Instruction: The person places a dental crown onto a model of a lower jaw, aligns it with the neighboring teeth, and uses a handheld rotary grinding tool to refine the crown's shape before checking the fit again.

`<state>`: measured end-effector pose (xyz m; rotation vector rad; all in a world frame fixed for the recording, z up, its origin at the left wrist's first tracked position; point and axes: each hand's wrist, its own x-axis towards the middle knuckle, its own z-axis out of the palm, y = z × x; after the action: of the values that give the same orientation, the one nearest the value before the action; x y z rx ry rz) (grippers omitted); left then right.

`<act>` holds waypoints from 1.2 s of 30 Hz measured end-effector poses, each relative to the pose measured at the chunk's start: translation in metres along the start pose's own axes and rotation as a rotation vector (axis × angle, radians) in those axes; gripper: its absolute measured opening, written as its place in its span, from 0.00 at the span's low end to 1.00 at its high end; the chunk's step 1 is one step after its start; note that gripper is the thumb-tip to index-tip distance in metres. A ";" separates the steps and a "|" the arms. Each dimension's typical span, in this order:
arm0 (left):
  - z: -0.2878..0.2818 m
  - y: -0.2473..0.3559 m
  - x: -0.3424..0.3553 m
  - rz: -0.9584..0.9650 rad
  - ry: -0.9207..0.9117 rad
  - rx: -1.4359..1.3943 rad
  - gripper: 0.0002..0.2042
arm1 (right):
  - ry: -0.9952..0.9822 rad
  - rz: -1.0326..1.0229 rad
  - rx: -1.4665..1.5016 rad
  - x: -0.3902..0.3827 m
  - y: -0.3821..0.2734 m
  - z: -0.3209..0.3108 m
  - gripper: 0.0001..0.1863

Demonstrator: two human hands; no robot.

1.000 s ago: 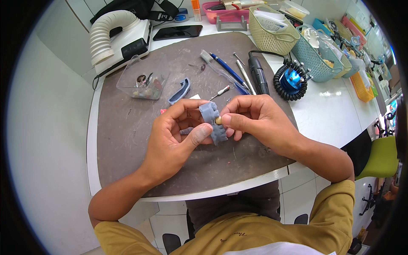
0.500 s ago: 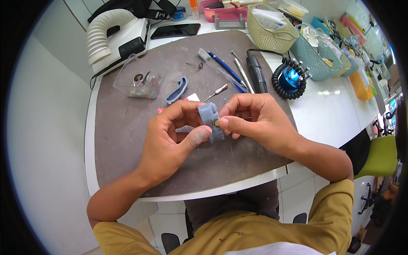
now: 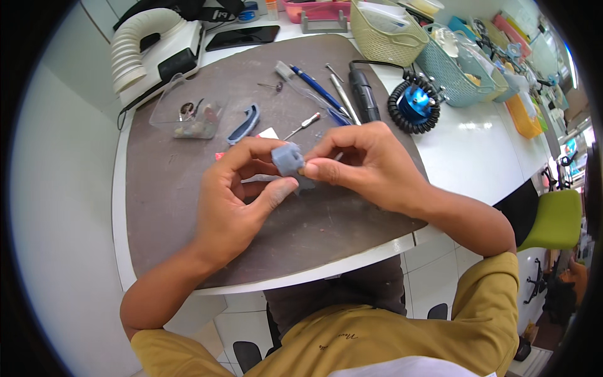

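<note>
My left hand (image 3: 232, 195) is closed round a grey-blue dental model (image 3: 286, 159), gripping it between thumb and fingers. My right hand (image 3: 370, 166) has thumb and index finger pinched on a small yellowish piece (image 3: 303, 170) at the model's right side, mostly hidden by the fingertips. A curved blue-grey piece (image 3: 244, 125) lies on the grey work mat (image 3: 169, 220) beyond my left hand, with small red and white scraps beside it. A small screwdriver (image 3: 304, 124) lies just above the model.
Pens (image 3: 316, 87), a grey handpiece (image 3: 365, 94) and a blue burr stand (image 3: 414, 100) sit at the back right, before baskets (image 3: 386, 41). A clear container (image 3: 188, 129), a white hose unit (image 3: 160, 66) and a phone (image 3: 242, 38) are back left. A green chair (image 3: 553, 217) is at right.
The model has turned more end-on between my hands, and my fingers have shifted with it. The whole scene has shifted slightly up and left in the view.
</note>
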<state>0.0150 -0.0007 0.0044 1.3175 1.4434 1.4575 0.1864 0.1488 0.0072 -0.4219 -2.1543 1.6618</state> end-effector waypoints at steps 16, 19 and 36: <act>-0.004 0.004 0.003 -0.117 -0.033 0.060 0.15 | 0.017 -0.508 -1.043 0.011 0.012 -0.031 0.15; -0.004 0.004 0.003 -0.108 -0.051 0.130 0.15 | 0.016 -0.498 -1.051 0.012 0.010 -0.029 0.16; -0.009 -0.005 0.006 0.287 -0.187 0.615 0.16 | 0.113 -0.843 -0.831 0.003 0.006 -0.020 0.13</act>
<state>0.0041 0.0031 0.0019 2.0474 1.6955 1.0425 0.1931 0.1689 0.0063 0.1878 -2.3456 0.2697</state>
